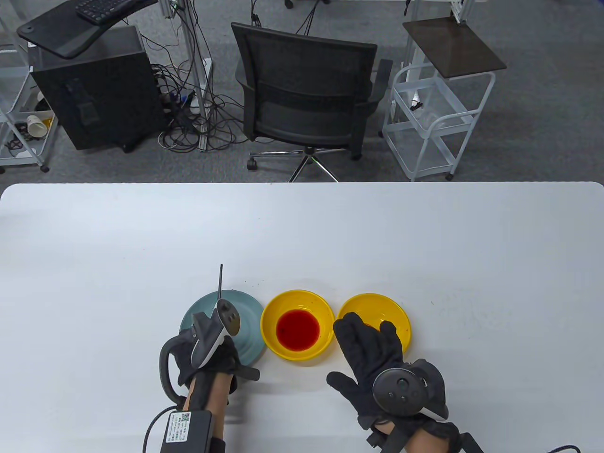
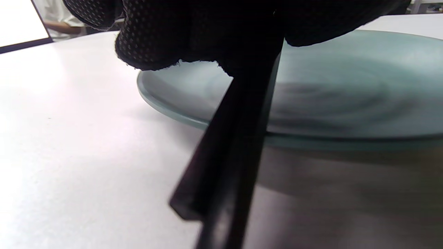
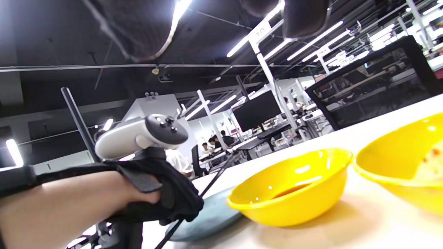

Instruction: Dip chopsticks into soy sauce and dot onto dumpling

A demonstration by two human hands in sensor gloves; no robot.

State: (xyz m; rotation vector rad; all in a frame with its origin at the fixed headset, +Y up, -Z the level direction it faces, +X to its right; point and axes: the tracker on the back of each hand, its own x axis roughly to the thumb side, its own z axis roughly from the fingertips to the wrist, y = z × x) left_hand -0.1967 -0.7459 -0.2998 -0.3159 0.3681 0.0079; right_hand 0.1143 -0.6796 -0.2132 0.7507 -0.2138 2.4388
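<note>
your left hand [image 1: 207, 351] grips the chopsticks [image 1: 220, 282], fingers curled round the dark sticks, over the near side of the plate [image 1: 247, 306]. just to that hand's right sits a yellow bowl [image 1: 298, 324] holding a round pool of dark red sauce [image 1: 297, 330]. past it, a second yellow bowl [image 1: 377, 311] lies under the fingertips of your right hand [image 1: 377, 358], which is spread flat with fingers apart and holds nothing. what that second bowl holds is mostly hidden; the right wrist view shows only a pale blur with red flecks inside it.

the chopsticks are thin, black and straight; from above only one end shows, poking out beyond your left hand, past the plate's far rim.

the left wrist view shows the sticks [image 2: 225, 166] close and blurred, leaving the gloved fingers [image 2: 155, 38], with the plate [image 2: 346, 90] behind them. the right wrist view shows the sauce [image 3: 290, 190] as a thin layer low in the bowl [image 3: 290, 193].
</note>
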